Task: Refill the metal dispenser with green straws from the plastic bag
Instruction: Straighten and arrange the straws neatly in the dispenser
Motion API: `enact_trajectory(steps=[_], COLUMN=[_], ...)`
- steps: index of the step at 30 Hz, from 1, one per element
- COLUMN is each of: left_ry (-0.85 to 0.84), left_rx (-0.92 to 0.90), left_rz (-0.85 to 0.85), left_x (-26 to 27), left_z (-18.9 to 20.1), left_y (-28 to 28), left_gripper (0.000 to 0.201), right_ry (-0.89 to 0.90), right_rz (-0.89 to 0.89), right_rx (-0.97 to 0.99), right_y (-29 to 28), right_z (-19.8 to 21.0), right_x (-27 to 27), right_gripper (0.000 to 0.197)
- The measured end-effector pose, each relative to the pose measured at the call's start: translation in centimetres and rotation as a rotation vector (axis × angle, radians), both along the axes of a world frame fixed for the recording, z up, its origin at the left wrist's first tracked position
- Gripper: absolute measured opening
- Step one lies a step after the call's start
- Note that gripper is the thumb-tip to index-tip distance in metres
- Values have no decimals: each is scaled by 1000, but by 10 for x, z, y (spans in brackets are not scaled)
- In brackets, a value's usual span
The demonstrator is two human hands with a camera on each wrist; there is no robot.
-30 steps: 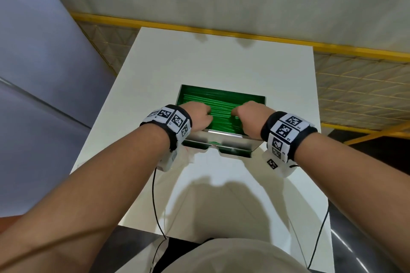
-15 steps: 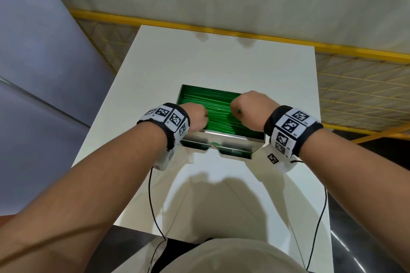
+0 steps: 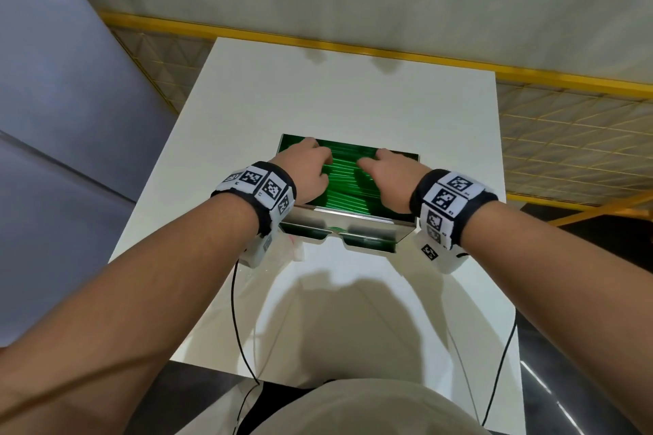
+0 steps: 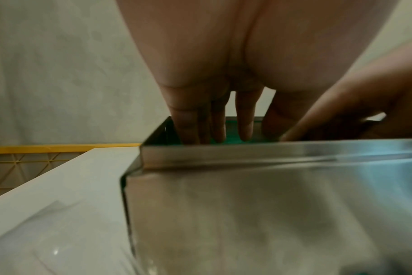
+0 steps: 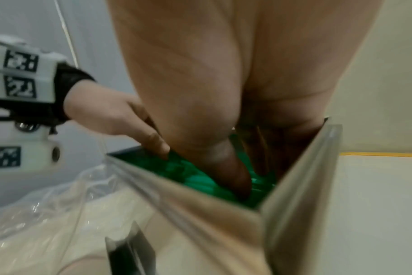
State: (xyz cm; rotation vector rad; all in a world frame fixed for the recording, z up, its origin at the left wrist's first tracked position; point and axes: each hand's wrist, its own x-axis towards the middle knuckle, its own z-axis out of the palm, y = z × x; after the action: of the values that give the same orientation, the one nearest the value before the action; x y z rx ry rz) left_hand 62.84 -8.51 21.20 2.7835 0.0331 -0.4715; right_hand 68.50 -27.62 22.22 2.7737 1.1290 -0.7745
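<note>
White table (image 3: 353, 99), yellow mesh fence (image 3: 565, 131) behind. Steel dispenser (image 3: 353, 222) near table centre, open-topped, packed with green straws (image 3: 344, 184). Left hand (image 3: 305, 169) and right hand (image 3: 387, 175) both down inside, fingers (image 4: 246, 119) straightish, pressed on straws, gripping nothing. Clear bag (image 5: 47, 214) slumped just beside dispenser's near-left corner. Square black-and-white code tags on wristbands (image 3: 448, 198); tiny numerals unreadable.

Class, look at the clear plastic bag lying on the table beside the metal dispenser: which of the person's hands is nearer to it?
Left. The left hand is over the dispenser's left end, just beyond the plastic bag; the right hand is at the far right end.
</note>
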Motion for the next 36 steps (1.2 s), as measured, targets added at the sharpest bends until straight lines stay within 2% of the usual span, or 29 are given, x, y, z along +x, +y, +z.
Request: enact_trajectory(steps=[3, 6, 12, 13, 15, 18, 19, 20, 22, 24, 25, 27, 29, 31, 34, 36], left_ry=[129, 313, 175, 177, 274, 432, 432, 392, 237, 98, 64, 112, 238, 268, 175, 157], left_rx=[52, 139, 125, 133, 139, 159, 158, 151, 113, 80, 67, 54, 69, 66, 33, 46], left_rz=[-43, -62, -107, -137, -188, -248, -241, -213, -143, -119, -123, -142, -144, -143, -109, -100], left_x=[1, 1, -3, -4, -5, -8, -9, -11, -13, -17, -19, -24, -29, -33, -38, -41], left_z=[-4, -11, -8, -9, -13, -17, -17, -15, -12, -10, -10, -10, -12, -14, -10, -9], left_y=[-1, -2, -7, -8, -9, -6, -5, -6, -6, -4, -3, -3, -5, -6, -5, -3], left_gripper=[50, 47, 41, 45, 70, 105, 105, 97, 67, 52, 51, 59, 73, 79, 73, 76], right_ry=[31, 0, -121, -137, -155, -50, -14, 0, -10, -25, -7, 85, 162, 119, 25, 65], right_rz=[76, 65, 99, 85, 56, 25, 17, 8, -29, -63, -72, -78, -43, -17, -69, -108], right_rx=[-166, -133, -167, -141, -72, -53, -54, -43, 2, 61, 85, 103, 60, 50, 142, 177], right_y=[3, 7, 12, 11, 9, 6, 5, 4, 1, 0, 0, 0, 0, 0, 2, 2], right_z=[-7, -7, -11, -11, -11, -15, -16, -16, -12, -8, -7, -5, -7, -9, -7, -5], right_x=[-4, -4, 2, 4, 7, 6, 5, 5, 8, 9, 9, 3, -4, -6, -2, -4], right_gripper=[45, 41, 34, 30, 23, 26, 29, 30, 29, 24, 22, 27, 42, 53, 46, 39])
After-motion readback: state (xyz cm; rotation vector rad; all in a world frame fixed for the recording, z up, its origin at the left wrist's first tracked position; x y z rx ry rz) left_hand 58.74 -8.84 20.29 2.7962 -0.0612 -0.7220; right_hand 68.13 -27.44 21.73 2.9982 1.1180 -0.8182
